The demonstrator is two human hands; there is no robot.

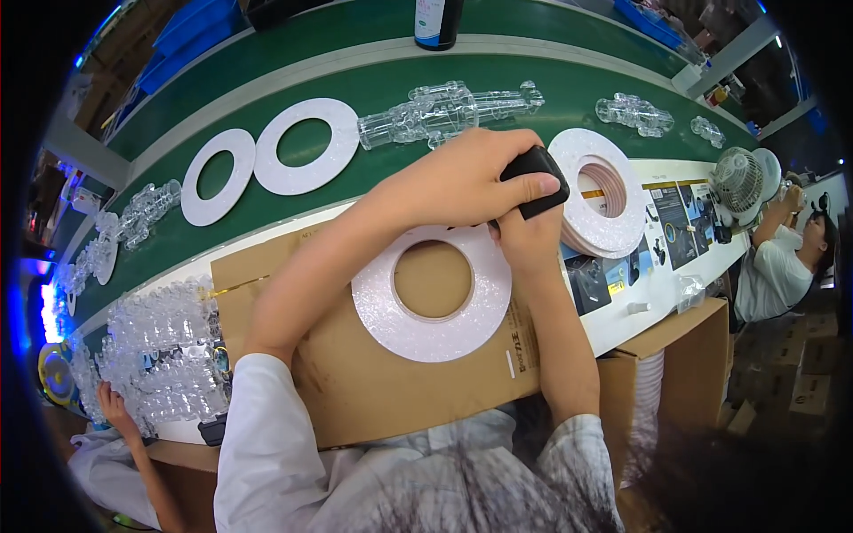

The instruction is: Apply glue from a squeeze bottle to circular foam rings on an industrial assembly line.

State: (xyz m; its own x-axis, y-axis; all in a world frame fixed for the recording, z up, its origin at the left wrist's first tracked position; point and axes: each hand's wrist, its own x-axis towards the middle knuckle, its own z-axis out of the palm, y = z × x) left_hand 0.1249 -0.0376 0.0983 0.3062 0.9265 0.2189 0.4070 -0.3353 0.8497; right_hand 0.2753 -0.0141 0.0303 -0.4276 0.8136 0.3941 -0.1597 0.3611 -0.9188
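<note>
A white glittery ring (431, 311) lies flat on a brown cardboard sheet (373, 391) in front of me. My left hand (462, 178) is closed over a small black block (536, 180) just above the ring's far right edge. My right hand (526, 240) sits under it, fingers curled at the ring's rim and touching the block's underside. A stack of the same white rings (600, 191) stands right of my hands, with pinkish layers showing in its hole.
Two white rings (306, 147) (218, 176) and clear plastic figure shapes (444, 111) ride the green conveyor belt (355, 80). A pile of clear plastic parts (164, 346) sits at left beside another person's hand (111, 404). A small fan (736, 182) and a seated person (782, 258) are at right; an open carton (684, 355) below.
</note>
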